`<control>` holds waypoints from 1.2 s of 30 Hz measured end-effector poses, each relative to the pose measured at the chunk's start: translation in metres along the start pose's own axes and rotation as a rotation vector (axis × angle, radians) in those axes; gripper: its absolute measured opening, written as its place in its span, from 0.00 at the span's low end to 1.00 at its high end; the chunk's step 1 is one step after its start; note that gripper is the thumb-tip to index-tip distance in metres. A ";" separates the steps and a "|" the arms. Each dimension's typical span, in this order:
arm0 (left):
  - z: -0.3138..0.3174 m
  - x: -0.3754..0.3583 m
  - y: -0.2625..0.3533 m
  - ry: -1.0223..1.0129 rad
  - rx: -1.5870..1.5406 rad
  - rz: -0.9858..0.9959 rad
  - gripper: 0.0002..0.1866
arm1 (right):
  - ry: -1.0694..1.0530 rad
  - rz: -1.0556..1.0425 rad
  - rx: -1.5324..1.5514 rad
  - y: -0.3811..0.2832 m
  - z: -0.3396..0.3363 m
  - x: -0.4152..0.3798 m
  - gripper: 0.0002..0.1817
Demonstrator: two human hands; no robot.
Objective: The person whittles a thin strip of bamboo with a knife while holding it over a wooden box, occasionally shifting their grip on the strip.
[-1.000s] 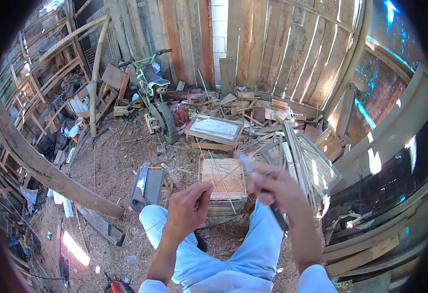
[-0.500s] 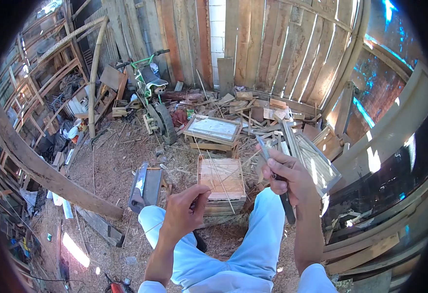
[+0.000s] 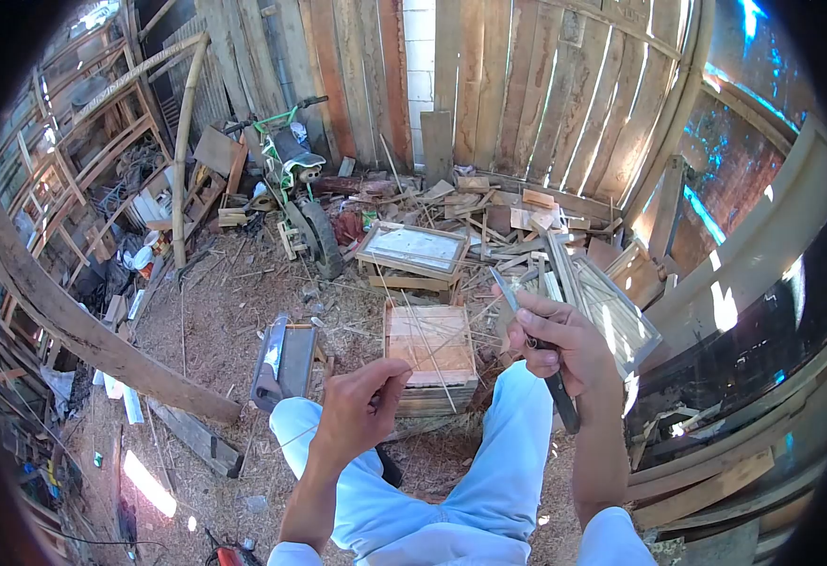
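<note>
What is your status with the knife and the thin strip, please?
Left hand pinching thin strip. Right hand gripping knife, blade upward, apart from strip. Loose stick lying across wooden box ahead.

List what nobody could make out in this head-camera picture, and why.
Head view:
Middle of the thin pale wooden stick: hidden inside the bare left hand.
Part of the long dark knife handle: covered by the bare right hand.
Rest of the red object: cut off by the bottom edge.
</note>
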State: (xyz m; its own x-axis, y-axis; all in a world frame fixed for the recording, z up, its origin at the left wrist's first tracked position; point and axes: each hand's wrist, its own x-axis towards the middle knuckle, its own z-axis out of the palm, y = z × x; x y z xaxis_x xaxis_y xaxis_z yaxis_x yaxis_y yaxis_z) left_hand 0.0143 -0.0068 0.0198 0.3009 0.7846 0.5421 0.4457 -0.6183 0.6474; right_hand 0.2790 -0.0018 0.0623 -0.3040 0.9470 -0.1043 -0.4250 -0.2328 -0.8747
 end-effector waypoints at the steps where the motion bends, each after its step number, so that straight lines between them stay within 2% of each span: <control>1: 0.000 0.000 0.000 0.000 -0.003 0.000 0.05 | 0.011 -0.019 0.018 0.001 -0.001 0.000 0.23; 10: -0.005 -0.003 -0.008 -0.009 0.003 -0.016 0.05 | 0.067 -0.075 0.043 -0.010 -0.015 -0.003 0.22; 12: -0.010 -0.005 -0.012 0.022 0.024 -0.051 0.04 | 0.184 -0.226 0.064 -0.019 -0.021 -0.003 0.22; 13: -0.009 -0.004 -0.014 0.023 0.028 -0.049 0.04 | 0.181 -0.228 0.066 -0.016 -0.018 -0.004 0.22; 15: -0.005 -0.005 -0.017 0.009 0.007 -0.154 0.04 | 0.162 -0.135 -0.155 -0.005 -0.001 -0.007 0.25; 17: 0.005 0.002 -0.013 0.035 -0.035 -0.123 0.04 | 0.204 -0.094 -0.230 0.004 0.017 -0.004 0.26; 20: 0.009 0.009 -0.002 0.029 -0.075 -0.089 0.04 | -0.072 -0.047 -0.222 0.017 0.021 0.003 0.26; 22: 0.011 0.011 0.000 -0.005 -0.079 -0.082 0.04 | -0.053 -0.028 -0.190 0.021 0.020 0.006 0.25; 25: 0.011 0.009 -0.002 0.048 -0.123 -0.037 0.01 | -0.038 -0.003 -0.163 0.020 0.019 0.007 0.23; 27: 0.004 0.007 0.000 -0.042 -0.070 -0.066 0.04 | -0.037 0.004 -0.169 0.016 0.016 0.005 0.22; 29: 0.002 0.006 0.000 -0.033 -0.079 -0.074 0.04 | 0.030 -0.087 -0.157 0.009 0.012 0.003 0.20; 36: 0.004 -0.002 -0.006 0.012 -0.073 -0.038 0.02 | 0.098 -0.118 -0.082 -0.007 0.001 -0.003 0.19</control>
State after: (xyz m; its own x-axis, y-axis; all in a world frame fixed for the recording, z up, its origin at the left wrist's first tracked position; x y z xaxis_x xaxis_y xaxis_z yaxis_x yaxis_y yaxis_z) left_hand 0.0142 -0.0045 0.0132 0.2741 0.8075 0.5224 0.3936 -0.5898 0.7051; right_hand 0.2816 -0.0036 0.0692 -0.1700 0.9846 -0.0407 -0.3810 -0.1037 -0.9188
